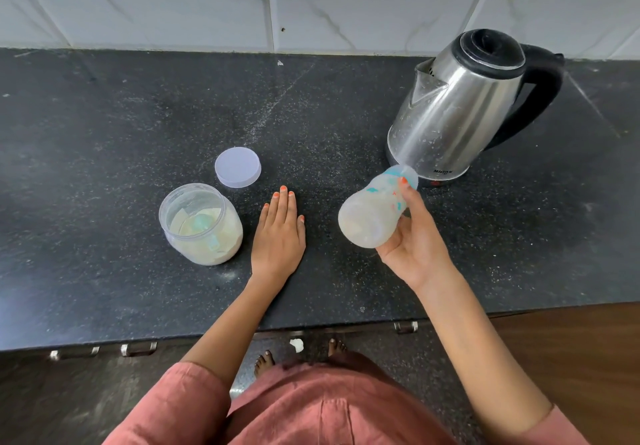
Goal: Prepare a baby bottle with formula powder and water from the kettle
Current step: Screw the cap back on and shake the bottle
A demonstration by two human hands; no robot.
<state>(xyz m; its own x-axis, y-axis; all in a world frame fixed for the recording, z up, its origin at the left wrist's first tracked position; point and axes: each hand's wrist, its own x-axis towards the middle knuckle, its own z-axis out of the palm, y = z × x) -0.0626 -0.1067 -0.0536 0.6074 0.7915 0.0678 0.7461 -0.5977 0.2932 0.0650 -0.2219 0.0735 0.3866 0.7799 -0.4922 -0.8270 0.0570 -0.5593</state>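
My right hand [414, 242] grips a clear baby bottle [372, 214] with teal and orange prints, tilted above the counter with its base toward me and its top pointing at the kettle. The bottle looks milky and blurred. My left hand [278, 233] rests flat on the black counter, fingers straight. To its left stands an open clear jar [201, 225] of pale formula powder with a teal scoop inside. The jar's round white lid [238, 167] lies behind it. A steel kettle [460, 109] with black lid and handle stands at the back right.
The black speckled counter [121, 115] runs to a white tiled wall [207, 1] at the back. Its front edge lies close to my body, with drawer handles [138, 348] below. Bare counter stretches left and far right.
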